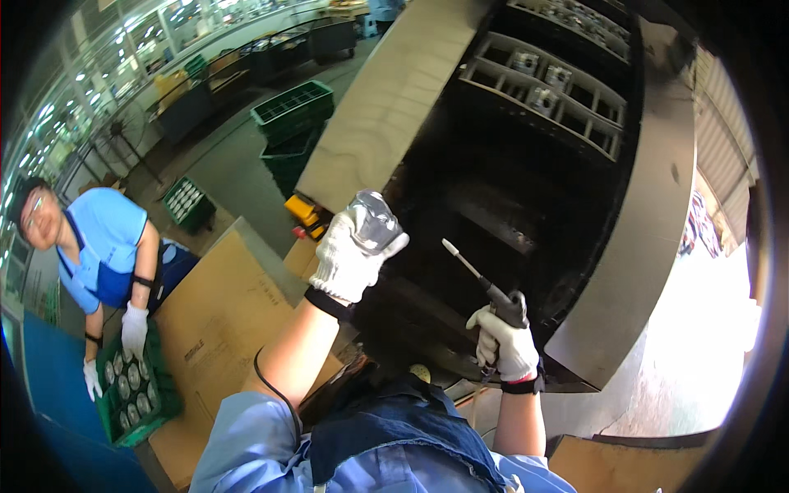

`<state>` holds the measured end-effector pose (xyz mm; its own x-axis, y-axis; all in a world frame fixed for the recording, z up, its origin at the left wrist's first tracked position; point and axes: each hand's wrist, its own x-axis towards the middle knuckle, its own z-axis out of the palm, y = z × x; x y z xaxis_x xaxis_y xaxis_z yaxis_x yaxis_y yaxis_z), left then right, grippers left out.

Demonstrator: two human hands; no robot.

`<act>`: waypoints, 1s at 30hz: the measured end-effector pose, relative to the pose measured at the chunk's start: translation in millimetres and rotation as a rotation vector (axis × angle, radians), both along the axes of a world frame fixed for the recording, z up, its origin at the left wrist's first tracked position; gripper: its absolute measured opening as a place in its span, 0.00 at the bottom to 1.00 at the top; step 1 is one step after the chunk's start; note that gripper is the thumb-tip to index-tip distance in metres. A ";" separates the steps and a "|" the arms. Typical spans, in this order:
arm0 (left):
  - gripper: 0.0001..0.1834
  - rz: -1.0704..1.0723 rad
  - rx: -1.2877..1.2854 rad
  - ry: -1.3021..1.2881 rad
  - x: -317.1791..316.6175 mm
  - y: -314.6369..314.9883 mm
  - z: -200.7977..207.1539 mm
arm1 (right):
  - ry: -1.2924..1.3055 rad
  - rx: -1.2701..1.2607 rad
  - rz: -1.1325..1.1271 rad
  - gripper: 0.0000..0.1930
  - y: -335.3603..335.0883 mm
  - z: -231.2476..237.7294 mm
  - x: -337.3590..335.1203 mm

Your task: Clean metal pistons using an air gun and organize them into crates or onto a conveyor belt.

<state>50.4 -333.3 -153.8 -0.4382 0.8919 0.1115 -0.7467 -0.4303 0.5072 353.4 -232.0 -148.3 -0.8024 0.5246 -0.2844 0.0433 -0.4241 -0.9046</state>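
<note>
My left hand (352,261), in a white knit glove, is raised and wrapped round a shiny metal piston (376,222). My right hand (505,343), also gloved, grips a dark air blow gun (509,309) by its handle. The gun's long thin nozzle has a pale tip and points up and left, toward the piston but apart from it. Both hands are over the dark opening of a large machine (485,222). Farther up inside it, a metal rack (575,123) carries several similar shiny parts in some of its slots.
At the left, a co-worker (107,246) in blue has gloved hands at a green crate (168,386) of round metal parts. A cardboard sheet (230,329) lies between us. Stacked green crates (293,111) and another filled crate (189,204) stand behind. Metal side panels (386,90) flank the opening.
</note>
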 end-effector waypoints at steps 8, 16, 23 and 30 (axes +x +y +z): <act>0.26 0.184 -0.144 -0.437 24.5 -93.7 12.8 | -0.113 0.051 0.163 0.07 -59.6 18.2 -41.9; 0.20 0.834 -0.323 0.102 30.1 -173.0 -15.8 | -0.089 0.234 0.472 0.07 -89.0 15.9 -84.0; 0.63 1.103 -0.851 2.097 32.7 -295.0 9.0 | -0.076 0.184 0.767 0.05 -102.4 35.4 -96.9; 0.47 1.121 -1.077 2.120 42.5 -337.9 2.1 | -0.238 -0.553 0.876 0.08 -130.3 -2.6 -132.3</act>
